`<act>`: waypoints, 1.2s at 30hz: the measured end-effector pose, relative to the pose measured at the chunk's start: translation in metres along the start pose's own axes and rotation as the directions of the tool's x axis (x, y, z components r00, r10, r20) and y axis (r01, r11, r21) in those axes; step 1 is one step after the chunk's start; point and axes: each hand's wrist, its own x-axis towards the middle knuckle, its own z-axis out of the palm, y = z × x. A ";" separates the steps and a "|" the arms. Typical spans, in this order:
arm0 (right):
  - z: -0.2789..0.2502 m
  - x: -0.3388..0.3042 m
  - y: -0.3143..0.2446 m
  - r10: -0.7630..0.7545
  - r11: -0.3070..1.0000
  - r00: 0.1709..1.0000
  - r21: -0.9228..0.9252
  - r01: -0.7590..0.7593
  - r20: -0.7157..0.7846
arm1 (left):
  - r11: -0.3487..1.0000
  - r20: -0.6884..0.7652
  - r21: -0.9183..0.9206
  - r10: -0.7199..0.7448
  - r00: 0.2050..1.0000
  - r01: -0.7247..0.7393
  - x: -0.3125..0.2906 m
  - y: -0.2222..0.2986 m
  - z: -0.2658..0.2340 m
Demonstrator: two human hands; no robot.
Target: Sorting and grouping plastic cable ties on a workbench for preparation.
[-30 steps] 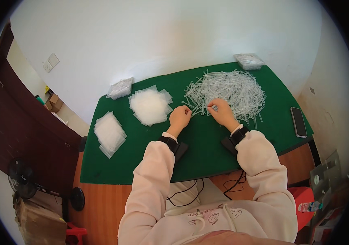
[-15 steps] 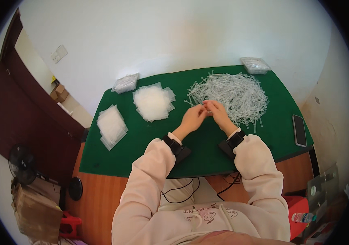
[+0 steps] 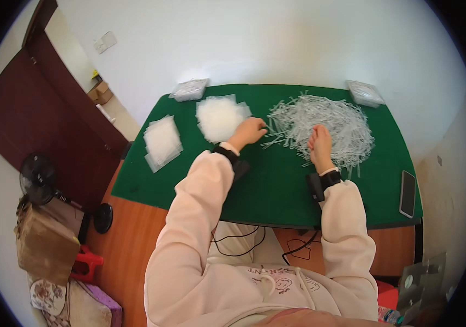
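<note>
- The left hand is curled, fingertips laid on the near edge of the white bag pile; whether a bag is pinched cannot be told
- The right hand is rested, fingers loosely together, on the heap of clear thin sticks
- Both piles are carried by the green mat
- A second bag stack is placed further left; a phone is laid at the right edge

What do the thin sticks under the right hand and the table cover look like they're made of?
The sticks look like clear or whitish plastic: thin, straight, translucent and faintly glossy, though too small to be sure. The table cover looks like green felt or similar cloth: matte, even colour, no shine. The right hand rests on the pile's near edge.
</note>
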 end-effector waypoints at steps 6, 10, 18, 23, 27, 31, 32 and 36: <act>-0.015 -0.003 -0.007 -0.032 0.998 0.999 -0.050 0.032 0.002 | 0.986 -0.039 0.156 0.058 0.998 -0.052 0.009 0.027 0.038; -0.009 -0.005 -0.008 0.010 0.999 0.999 -0.047 -0.008 0.051 | 0.991 0.206 0.104 -0.100 0.973 0.080 0.019 0.029 0.031; 0.000 -0.008 0.001 -0.061 0.993 0.996 -0.098 0.067 0.064 | 0.925 -0.156 -0.366 0.046 0.987 -0.102 0.014 0.063 0.033; 0.015 -0.019 -0.007 -0.296 0.950 0.955 -0.109 0.293 -0.007 | 0.767 -0.027 -0.640 0.031 0.999 -0.041 -0.001 0.129 0.027; 0.030 -0.027 -0.009 -0.338 0.941 0.941 0.029 0.338 0.006 | 0.896 -0.112 -0.421 0.102 0.988 -0.140 -0.013 0.135 0.030; 0.024 -0.028 -0.010 -0.164 0.986 0.986 0.013 0.164 0.022 | 0.957 -0.125 -0.199 0.187 0.974 -0.210 -0.017 0.131 0.034; 0.022 -0.026 -0.010 -0.181 0.983 0.983 0.019 0.181 0.021 | 0.959 -0.077 -0.183 0.205 0.976 -0.216 -0.017 0.130 0.035; 0.007 -0.021 -0.009 -0.201 0.978 0.979 0.049 0.203 -0.029 | 0.972 0.231 0.155 0.141 0.963 -0.179 -0.014 0.108 0.016</act>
